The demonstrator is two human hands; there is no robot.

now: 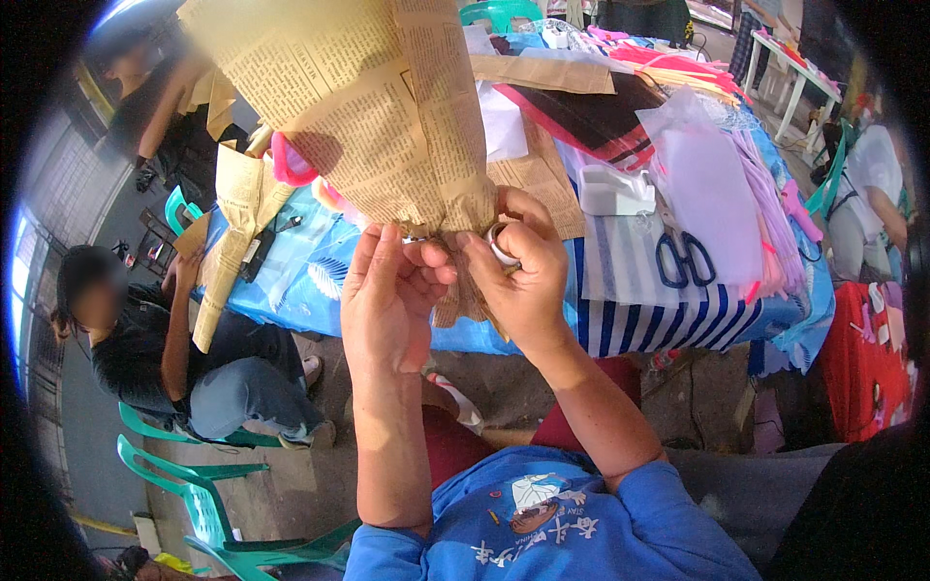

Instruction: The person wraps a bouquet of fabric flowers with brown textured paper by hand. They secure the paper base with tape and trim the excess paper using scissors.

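My right hand [528,271] is curled round a small white roll [506,258], thumb up against the gathered neck [465,215] of the newsprint paper wrap [387,116]. Left hand [392,290] is just L of it, thumb & fingertips drawn tog. nr the neck; can't tell if they're pinching paper or a loose end, b/c a tiny shiny bit there is too small to read. The wrap is up in front of me over the table's near edge, wide part far, crumpled tail btwn my wrists.

To do this well, I'd say: pinch pleats tight at the narrowest pt, roll snug w/ even tension, no yanking; thin paper could rip at the folds.

Edges: the blue tablecloth [455,338] hangs over the near side, w/ a striped cloth [668,320] to the R. Scissors [670,221] lie on that side, handles toward me, white dispenser [620,194] just L of them. Far L, a pink loop [289,160] shows by the wrap's edge, so little slack there. Best elbow room prob. near, over my lap; a seated person [145,339] is well L.
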